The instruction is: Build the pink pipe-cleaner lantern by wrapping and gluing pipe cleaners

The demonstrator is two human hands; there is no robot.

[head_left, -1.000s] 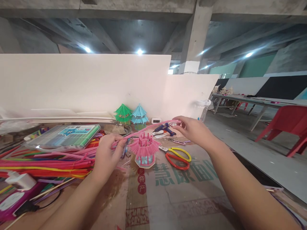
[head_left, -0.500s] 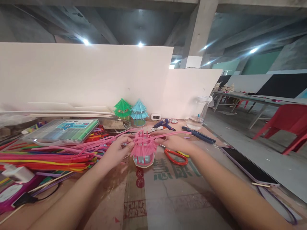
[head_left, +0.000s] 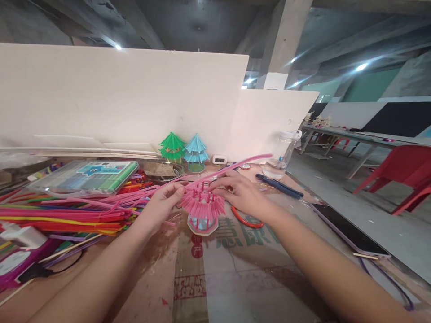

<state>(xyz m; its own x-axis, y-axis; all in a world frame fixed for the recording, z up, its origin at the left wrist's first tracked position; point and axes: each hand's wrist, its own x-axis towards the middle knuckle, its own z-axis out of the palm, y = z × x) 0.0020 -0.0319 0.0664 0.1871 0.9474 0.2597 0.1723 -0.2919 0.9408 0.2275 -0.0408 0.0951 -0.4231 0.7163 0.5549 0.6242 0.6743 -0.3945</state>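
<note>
A small pavilion model (head_left: 204, 208) stands upright in front of me, with a pink pipe-cleaner roof skirt, pink posts above it and a pale octagonal base. Beside its upper left, my left hand (head_left: 164, 199) is closed in a pinch on a pink pipe cleaner (head_left: 240, 165). That pipe cleaner slants over the model's top, its free end pointing up and right. At the model's upper right, my right hand (head_left: 240, 193) has its fingers bent and closed near the posts; what lies between the fingertips is hidden.
Bundled pipe cleaners (head_left: 67, 217) and a marker case (head_left: 90, 178) lie left. Behind stand a green pavilion (head_left: 172, 148), a blue pavilion (head_left: 196, 152) and a small clock (head_left: 219, 159). Rightward are orange-handled scissors (head_left: 247, 220), pliers (head_left: 279, 185), a jug (head_left: 279, 157) and a phone (head_left: 350, 229).
The loose end of the pink pipe cleaner has risen and now slants upward across the model. My right hand has come forward, in front of the pipe cleaner; the view has shifted slightly.
</note>
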